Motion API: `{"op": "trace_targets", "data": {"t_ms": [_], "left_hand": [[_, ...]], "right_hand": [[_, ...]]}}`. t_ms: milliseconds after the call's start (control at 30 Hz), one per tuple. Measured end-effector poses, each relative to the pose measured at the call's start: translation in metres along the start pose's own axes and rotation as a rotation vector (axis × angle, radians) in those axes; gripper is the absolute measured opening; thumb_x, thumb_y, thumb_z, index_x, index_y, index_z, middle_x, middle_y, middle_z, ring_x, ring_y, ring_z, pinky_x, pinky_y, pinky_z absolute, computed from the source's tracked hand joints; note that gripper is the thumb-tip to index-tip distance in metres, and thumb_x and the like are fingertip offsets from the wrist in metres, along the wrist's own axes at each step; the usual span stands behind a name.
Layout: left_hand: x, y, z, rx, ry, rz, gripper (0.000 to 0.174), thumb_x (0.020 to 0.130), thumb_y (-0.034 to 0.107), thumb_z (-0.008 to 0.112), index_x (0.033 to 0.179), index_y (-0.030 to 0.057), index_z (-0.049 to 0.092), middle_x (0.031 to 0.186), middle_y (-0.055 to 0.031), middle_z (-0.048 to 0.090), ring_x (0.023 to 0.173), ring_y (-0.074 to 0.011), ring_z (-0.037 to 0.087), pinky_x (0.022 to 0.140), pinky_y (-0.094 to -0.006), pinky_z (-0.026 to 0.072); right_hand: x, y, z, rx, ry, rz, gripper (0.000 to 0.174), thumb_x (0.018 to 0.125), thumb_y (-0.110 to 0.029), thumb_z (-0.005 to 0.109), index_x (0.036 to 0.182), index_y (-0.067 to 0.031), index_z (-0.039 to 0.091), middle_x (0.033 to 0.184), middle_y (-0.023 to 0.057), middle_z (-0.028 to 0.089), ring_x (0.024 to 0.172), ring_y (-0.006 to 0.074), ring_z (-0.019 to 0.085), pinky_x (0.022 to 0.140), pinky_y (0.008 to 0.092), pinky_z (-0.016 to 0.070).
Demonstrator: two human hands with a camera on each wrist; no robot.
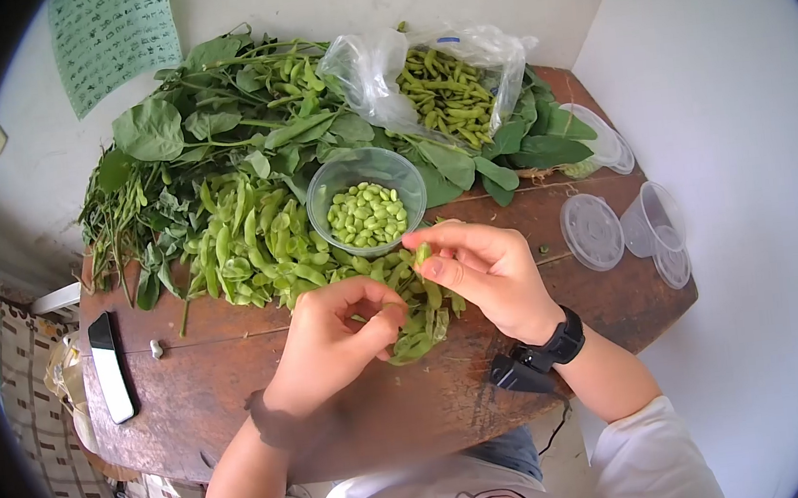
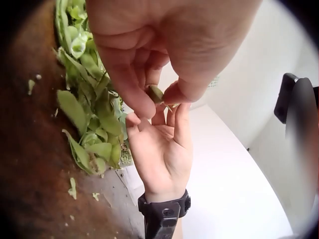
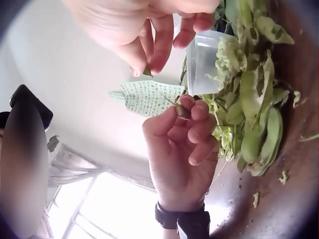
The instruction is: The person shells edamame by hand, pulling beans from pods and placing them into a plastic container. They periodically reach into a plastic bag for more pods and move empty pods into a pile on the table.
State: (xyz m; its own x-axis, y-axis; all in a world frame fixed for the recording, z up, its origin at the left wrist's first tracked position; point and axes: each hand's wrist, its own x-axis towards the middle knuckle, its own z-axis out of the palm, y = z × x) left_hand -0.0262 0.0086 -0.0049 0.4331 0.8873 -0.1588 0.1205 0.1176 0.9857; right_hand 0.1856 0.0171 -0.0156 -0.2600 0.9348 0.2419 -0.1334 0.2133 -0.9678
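Green pod (image 1: 423,252) pinched by fingers of the right hand (image 1: 488,274); fingers of the left hand (image 1: 331,344) pinch a second pod (image 2: 155,93) above the heap (image 1: 255,248) beside the bowl (image 1: 362,167).

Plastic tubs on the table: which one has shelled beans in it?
The round clear tub in the middle, beside the heap of pods. The tubs at the right edge look empty.

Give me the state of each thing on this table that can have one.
left hand, pinching a pod piece
right hand, pinching a pod
bowl, uncovered, part full of shelled beans
plastic bag, open, holding pods
spare tub, empty, uncovered
lid, lying flat beside it
phone, screen dark, lying flat
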Motion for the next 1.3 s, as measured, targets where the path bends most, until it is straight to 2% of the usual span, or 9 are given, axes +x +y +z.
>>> {"op": "trace_targets", "data": {"t_ms": [133,200,367,500,633,733,800,1000,1300], "left_hand": [[-0.001,0.0,0.005,-0.109,0.054,-0.031,0.013,0.091,0.002,0.055,0.098,-0.0036,0.064,0.079,-0.0056,0.065,0.064,-0.0088,0.061,0.056,-0.0233,0.0515],[-0.001,0.0,0.0,-0.177,0.078,-0.044,0.015,0.091,0.003,0.054,0.1,-0.0035,0.064,0.074,-0.0029,0.061,0.062,-0.0072,0.058,0.054,-0.0221,0.0492],[-0.004,0.004,-0.001,-0.282,-0.015,-0.073,0.016,0.099,0.01,0.05,0.1,-0.0001,0.062,0.069,0.0025,0.048,0.056,-0.0052,0.042,0.05,-0.0226,0.0337],[-0.006,0.002,0.006,-0.096,-0.02,0.0,0.028,0.104,0.028,0.055,0.098,0.0009,0.061,0.072,0.0056,0.048,0.063,-0.0036,0.041,0.056,-0.0219,0.0345],[-0.005,-0.004,0.004,-0.027,-0.038,0.058,0.025,0.104,0.025,0.055,0.098,0.0014,0.061,0.077,0.0051,0.05,0.068,-0.0027,0.041,0.058,-0.0211,0.0345],[-0.005,-0.004,0.007,-0.089,-0.062,0.12,0.024,0.107,0.027,0.048,0.098,0.0046,0.053,0.073,0.0038,0.047,0.056,-0.0036,0.04,0.049,-0.0193,0.0335],[-0.006,-0.003,0.007,0.076,0.004,0.154,0.019,0.103,0.017,0.053,0.098,-0.0011,0.058,0.082,-0.0065,0.055,0.07,-0.0163,0.051,0.064,-0.0302,0.0422],[-0.003,-0.001,0.005,0.557,0.104,0.47,0.012,0.1,0.011,0.055,0.099,-0.0014,0.057,0.088,-0.0163,0.055,0.073,-0.0361,0.058,0.066,-0.0412,0.047],[-0.006,0.001,0.006,0.643,0.127,0.477,0.01,0.097,0.011,0.059,0.1,0.0016,0.057,0.092,-0.0149,0.055,0.074,-0.0374,0.06,0.062,-0.0448,0.0476]], "right_hand": [[-0.001,-0.002,-0.002,0.109,0.037,0.068,0.031,0.094,-0.009,0.069,0.123,-0.0019,0.063,0.109,0.0002,0.07,0.099,0.0053,0.063,0.082,0.0218,0.0387],[-0.001,-0.003,-0.004,-0.009,-0.015,0.077,0.023,0.093,-0.002,0.067,0.116,0.0027,0.064,0.112,0.0088,0.067,0.097,0.0136,0.065,0.087,0.0275,0.0506],[-0.003,0.003,0.002,-0.093,-0.041,0.006,0.021,0.088,0.003,0.071,0.109,0.002,0.067,0.107,0.0083,0.067,0.096,0.0139,0.065,0.085,0.0278,0.0511],[-0.005,0.006,0.001,-0.123,-0.016,-0.058,0.024,0.081,0.007,0.076,0.104,0.0012,0.069,0.103,0.0082,0.067,0.095,0.0145,0.063,0.082,0.0279,0.0509],[-0.004,0.007,-0.002,-0.27,-0.018,-0.165,0.024,0.076,0.006,0.08,0.097,-0.0011,0.07,0.099,0.0076,0.068,0.093,0.0164,0.059,0.084,0.0312,0.0472],[-0.001,0.008,-0.002,-0.26,-0.015,-0.189,0.024,0.074,0.003,0.082,0.095,-0.0031,0.071,0.097,0.0046,0.071,0.097,0.0192,0.059,0.089,0.0338,0.0454],[0.0,0.0,0.0,-0.345,-0.012,-0.26,0.024,0.073,0.0,0.084,0.093,-0.0043,0.072,0.098,0.0035,0.071,0.098,0.0198,0.058,0.089,0.0343,0.0453],[0.001,-0.006,0.001,-0.555,0.019,-0.319,0.023,0.072,-0.01,0.085,0.092,-0.009,0.072,0.096,0.0006,0.069,0.098,0.022,0.055,0.086,0.0345,0.0463],[-0.001,-0.008,0.001,-0.718,0.042,-0.376,0.023,0.069,-0.011,0.085,0.086,-0.0136,0.069,0.11,0.0019,0.055,0.107,0.0273,0.047,0.096,0.0422,0.0379]]}}
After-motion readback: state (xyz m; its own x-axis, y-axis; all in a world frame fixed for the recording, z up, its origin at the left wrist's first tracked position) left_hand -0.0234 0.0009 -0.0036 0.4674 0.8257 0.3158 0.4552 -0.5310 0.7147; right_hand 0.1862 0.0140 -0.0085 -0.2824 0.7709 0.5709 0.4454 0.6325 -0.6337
